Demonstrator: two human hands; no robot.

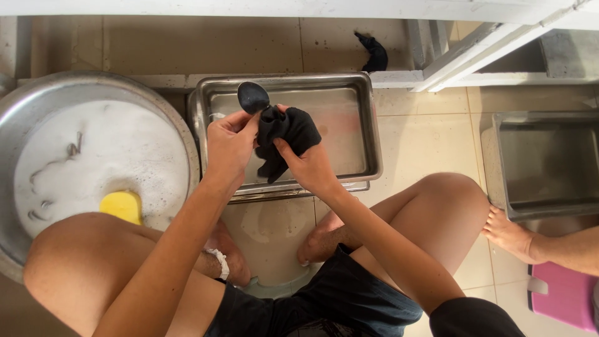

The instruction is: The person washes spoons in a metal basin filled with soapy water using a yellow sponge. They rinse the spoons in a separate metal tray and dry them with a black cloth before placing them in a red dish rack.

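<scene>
Looking down from the head camera, I take the rectangular steel tray (368, 125) as my landmark. Both of my hands are raised over its near left part. My left hand (229, 145) has its fingers closed together on the handle end of a dark spoon (253, 98), whose bowl stands up over the tray's far left corner. My right hand (310, 163) has its fingers clamped on a black cloth (288, 134), which is bunched around the spoon's handle and hangs down in a loose fold between the two hands. The handle itself is hidden by the cloth and my fingers.

Left of the tray, touching or nearly touching its rim, sits a big round metal basin (37, 93) filled with white foam; a yellow sponge (122, 205) floats at the basin's near side, and a few metal utensils (73, 148) poke out of the suds, too buried for me to tell what they are. Beyond the tray's far right corner, a small black rag (373, 53) lies on the tiled ledge. Well to the right of the tray is a second steel container (549, 162), and another person's bare foot (508, 234) rests at its near left corner, beside a pink stool (564, 296). My own knees frame the tray's near edge.
</scene>
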